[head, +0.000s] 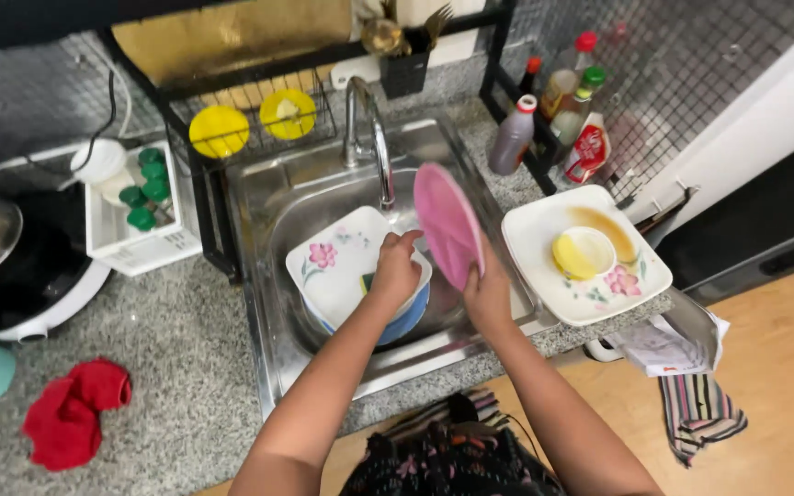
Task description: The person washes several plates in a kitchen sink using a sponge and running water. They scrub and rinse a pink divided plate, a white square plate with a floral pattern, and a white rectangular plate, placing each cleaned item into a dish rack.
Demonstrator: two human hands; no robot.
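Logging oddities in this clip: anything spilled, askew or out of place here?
Two things: a crumpled red cloth lies loose on the granite counter, and the square floral plate right of the sink carries a brown smear. Both hands, left hand and right hand, look ordinary.

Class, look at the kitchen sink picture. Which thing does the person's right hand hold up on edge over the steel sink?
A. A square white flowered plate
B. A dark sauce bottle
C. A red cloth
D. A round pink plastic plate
D: the right hand grips the lower rim of the round pink plastic plate, which stands on edge above the steel sink, beside the tap.
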